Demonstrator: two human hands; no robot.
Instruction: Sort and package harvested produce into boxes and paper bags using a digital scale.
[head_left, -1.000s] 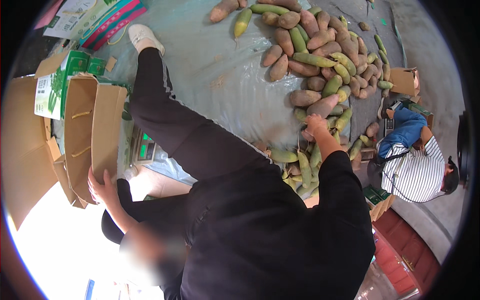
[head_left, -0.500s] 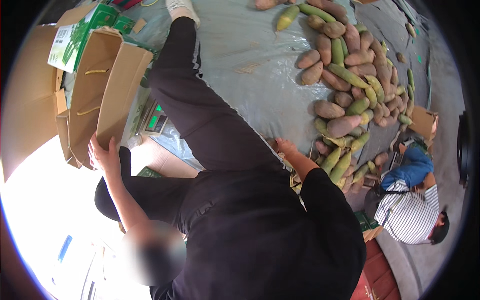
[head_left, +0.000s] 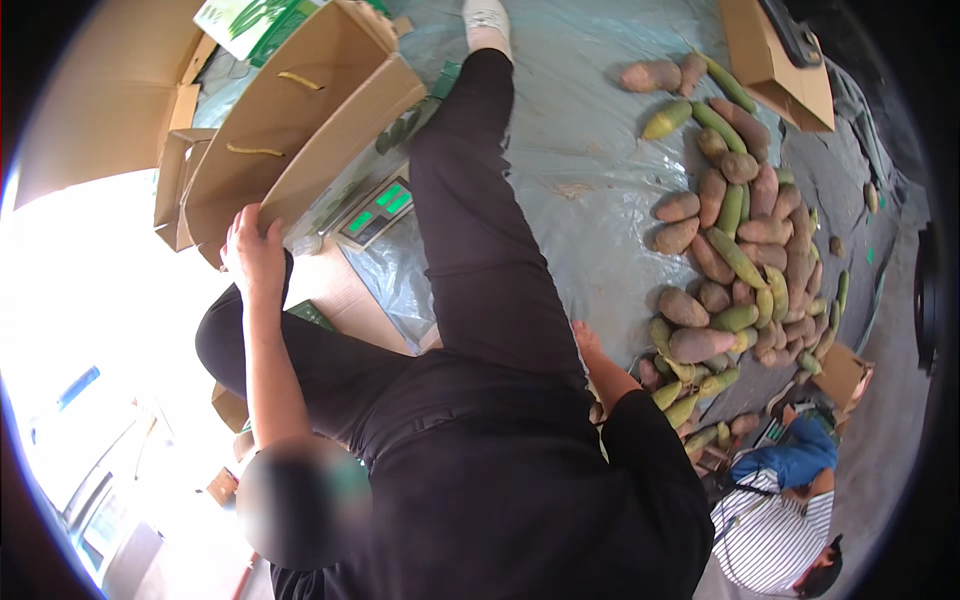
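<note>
My left hand [head_left: 255, 255] grips the near edge of an open cardboard box [head_left: 345, 140], its fingers closed over the rim. Two yellow cord handles show on the brown inner wall of the box. Beside the box sits a digital scale [head_left: 378, 212] with green lit displays. My right hand [head_left: 589, 342] is low beside my right thigh, its fingers partly hidden by the leg; whether it holds anything is not visible. To its right spreads a pile of reddish-brown sweet potatoes [head_left: 684, 307] and long green radishes [head_left: 735, 257].
Grey plastic sheeting [head_left: 570, 140] covers the floor under my outstretched leg. A green-and-white carton [head_left: 250, 25] stands at the far left, another cardboard box [head_left: 775, 65] at the far right. At the lower right, a person in a striped shirt [head_left: 770, 535] sits near another carton [head_left: 843, 378].
The view has shifted, so the scene sits farther right at the top. My left hand stays on the box edge. My right hand has drawn back along my thigh. A box now shows at far right.
</note>
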